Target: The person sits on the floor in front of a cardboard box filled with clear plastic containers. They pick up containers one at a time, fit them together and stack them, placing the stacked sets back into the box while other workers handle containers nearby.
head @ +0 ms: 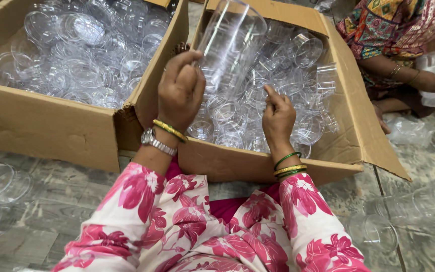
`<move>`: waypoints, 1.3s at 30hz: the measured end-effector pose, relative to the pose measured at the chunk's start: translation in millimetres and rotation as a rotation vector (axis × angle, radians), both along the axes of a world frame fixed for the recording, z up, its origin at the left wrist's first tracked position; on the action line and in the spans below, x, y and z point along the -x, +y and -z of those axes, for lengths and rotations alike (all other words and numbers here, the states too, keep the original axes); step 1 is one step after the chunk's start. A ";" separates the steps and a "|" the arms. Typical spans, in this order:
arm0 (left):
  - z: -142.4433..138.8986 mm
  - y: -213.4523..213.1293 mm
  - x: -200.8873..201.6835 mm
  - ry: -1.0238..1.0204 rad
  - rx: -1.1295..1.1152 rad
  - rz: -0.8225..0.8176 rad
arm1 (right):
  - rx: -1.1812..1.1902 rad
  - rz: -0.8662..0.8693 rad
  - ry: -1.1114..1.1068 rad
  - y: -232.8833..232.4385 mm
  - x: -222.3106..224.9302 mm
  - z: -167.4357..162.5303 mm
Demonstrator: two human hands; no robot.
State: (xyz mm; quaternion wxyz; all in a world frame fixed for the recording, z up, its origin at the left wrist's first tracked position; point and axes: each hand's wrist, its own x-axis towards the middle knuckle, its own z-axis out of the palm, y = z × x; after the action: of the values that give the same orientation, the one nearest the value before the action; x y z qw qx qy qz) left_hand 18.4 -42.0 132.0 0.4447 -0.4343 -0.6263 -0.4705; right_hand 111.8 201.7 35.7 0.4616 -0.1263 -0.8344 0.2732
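Pink floral sleeves [187,226] frame our view. We note the left hand [179,93] closed around a stack of clear cups [230,43], held tilted above the right-hand cardboard box [363,136]. Our right hand [277,117] hangs over the loose cups [283,85] inside, fingers half curled, gripping nothing. Risk, in our judgement: the slick, tilted stack may slide from a one-handed grip. A second box [41,123] of lids [86,55] sits beside it.
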 end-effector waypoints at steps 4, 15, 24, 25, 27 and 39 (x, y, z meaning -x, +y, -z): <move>18.3 3.7 -21.4 -0.076 -0.008 0.083 | 0.592 -0.298 0.029 -17.4 -7.3 -18.6; 57.7 31.0 -90.2 -0.506 0.072 0.494 | 1.134 -0.668 0.280 -47.0 -50.8 -51.8; 49.4 46.7 -104.0 -0.768 0.188 0.487 | 1.066 -0.561 0.225 -43.9 -62.4 -43.0; 50.1 47.3 -105.4 -0.704 0.186 0.462 | 1.101 -0.560 0.241 -41.8 -63.2 -40.7; 51.2 48.6 -108.0 -0.693 0.237 0.389 | 1.154 -0.502 0.258 -38.4 -64.5 -34.3; 40.2 33.5 -140.7 -0.563 0.367 0.385 | 1.524 -0.249 0.364 9.9 -46.7 -11.4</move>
State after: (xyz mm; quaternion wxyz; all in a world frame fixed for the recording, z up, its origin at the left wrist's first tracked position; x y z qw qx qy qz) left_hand 159.0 -8.5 91.8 0.0736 -0.4701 -0.7048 -0.5262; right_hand 158.4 211.6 47.1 0.3433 -0.2666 -0.3369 0.8352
